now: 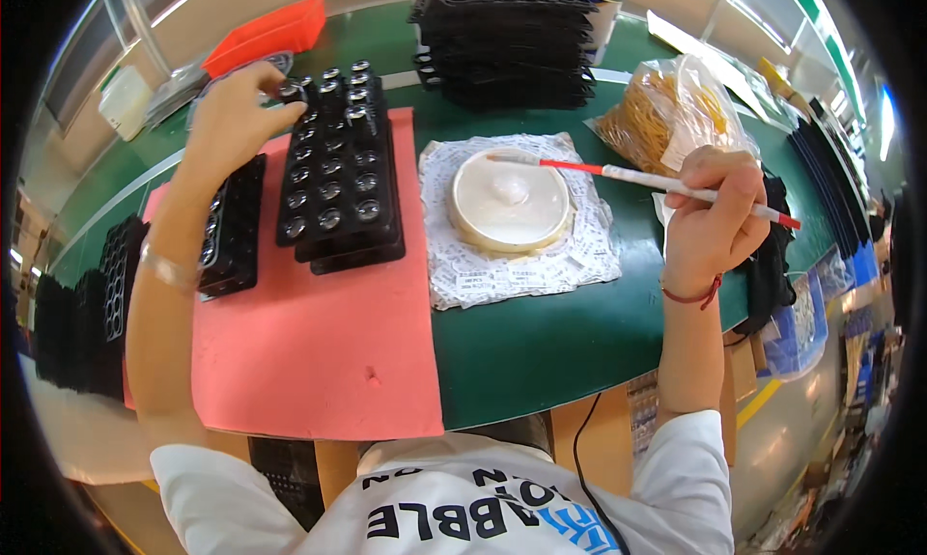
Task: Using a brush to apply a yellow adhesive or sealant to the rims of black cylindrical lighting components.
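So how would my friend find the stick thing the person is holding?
Start at the green table and find the round cream-coloured disc lying on white paper in the middle. The right hand beside it holds a long thin stick whose tip reaches over the disc. It is the only red-and-white striped thing here; the things beside it are black trays or yellow bands.

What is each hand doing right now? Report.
Left hand: closed, fingertips on the black tray of round parts.
Right hand: closed, holding red-and-white stick.
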Tool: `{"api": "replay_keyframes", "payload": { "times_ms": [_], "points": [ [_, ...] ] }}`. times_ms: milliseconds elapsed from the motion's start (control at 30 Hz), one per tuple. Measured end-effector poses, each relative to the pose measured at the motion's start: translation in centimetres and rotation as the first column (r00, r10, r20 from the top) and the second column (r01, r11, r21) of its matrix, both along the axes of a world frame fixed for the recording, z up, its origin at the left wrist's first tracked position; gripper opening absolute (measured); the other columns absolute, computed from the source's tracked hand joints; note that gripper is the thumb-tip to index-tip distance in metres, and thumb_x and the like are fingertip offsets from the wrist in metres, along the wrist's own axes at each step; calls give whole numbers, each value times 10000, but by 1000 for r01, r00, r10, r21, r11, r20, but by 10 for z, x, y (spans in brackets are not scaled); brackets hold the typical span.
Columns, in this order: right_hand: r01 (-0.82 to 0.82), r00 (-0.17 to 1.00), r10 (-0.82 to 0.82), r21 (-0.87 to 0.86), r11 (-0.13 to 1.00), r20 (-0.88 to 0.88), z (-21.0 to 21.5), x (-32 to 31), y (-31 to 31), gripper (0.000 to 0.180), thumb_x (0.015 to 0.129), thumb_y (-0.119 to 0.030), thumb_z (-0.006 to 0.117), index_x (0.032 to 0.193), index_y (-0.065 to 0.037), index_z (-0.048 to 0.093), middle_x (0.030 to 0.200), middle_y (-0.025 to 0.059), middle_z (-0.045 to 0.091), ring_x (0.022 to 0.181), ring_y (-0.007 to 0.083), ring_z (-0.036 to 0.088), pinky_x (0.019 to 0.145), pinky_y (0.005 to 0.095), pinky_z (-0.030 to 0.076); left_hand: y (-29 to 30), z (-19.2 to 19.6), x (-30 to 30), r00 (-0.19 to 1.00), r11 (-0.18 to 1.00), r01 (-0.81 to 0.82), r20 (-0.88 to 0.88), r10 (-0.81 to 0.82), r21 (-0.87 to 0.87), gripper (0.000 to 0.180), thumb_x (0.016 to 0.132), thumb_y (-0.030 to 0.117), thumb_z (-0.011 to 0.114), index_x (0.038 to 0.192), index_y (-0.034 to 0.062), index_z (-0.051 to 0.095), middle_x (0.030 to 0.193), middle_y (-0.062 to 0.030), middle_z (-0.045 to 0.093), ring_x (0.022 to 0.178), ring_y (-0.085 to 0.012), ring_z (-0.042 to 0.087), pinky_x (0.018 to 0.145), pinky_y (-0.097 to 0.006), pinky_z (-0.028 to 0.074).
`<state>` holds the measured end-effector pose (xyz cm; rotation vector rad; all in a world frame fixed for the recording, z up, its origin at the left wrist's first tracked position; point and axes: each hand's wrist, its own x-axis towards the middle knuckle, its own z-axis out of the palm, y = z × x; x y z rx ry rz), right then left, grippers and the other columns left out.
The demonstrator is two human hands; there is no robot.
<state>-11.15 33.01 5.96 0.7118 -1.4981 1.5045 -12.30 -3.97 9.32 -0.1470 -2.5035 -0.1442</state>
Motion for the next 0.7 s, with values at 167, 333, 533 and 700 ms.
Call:
{"api": "replay_keyframes", "payload": {
  "times_ms": [167, 333, 533, 700],
  "points": [
    [-97, 963, 148, 220, 971, -225, -2, 4, 10, 421, 906, -248, 373, 584, 0, 483, 532, 65, 489, 419, 112, 425, 398, 223, 299, 75, 4, 73, 975, 878, 214, -32, -222, 429, 247, 580, -18, 630, 784, 64, 518, 720, 5, 567, 454, -22, 331, 428, -170, 283],
    [-162, 949, 224, 267, 950, -222, -5, 3, 2, 415, 899, -261, 387, 570, -22, 474, 502, 57, 476, 395, 120, 405, 387, 235, 273, 84, -52, 117, 708, 734, 573, 230, -668, 364, 395, 528, 79, 734, 868, 86, 533, 855, -33, 595, 602, -146, 579, 483, -254, 467],
    [-162, 956, 224, 293, 942, -191, -10, -3, -4, 412, 908, -251, 363, 566, -36, 443, 487, 41, 443, 384, 116, 385, 376, 245, 256, 76, -82, 112, 637, 684, 286, 400, -659, 671, 348, 556, 0, 698, 860, 55, 537, 818, -18, 615, 463, -12, 439, 388, -160, 343],
    [-203, 976, 211, 129, 971, -53, -10, -6, -7, 406, 929, -229, 293, 573, -54, 382, 478, 30, 381, 367, 97, 302, 376, 252, 234, 73, -86, 110, 626, 553, 143, 358, -693, 821, 300, 638, 54, 675, 916, 77, 566, 704, 29, 560, 430, -7, 397, 385, -156, 310]
  ]
}}
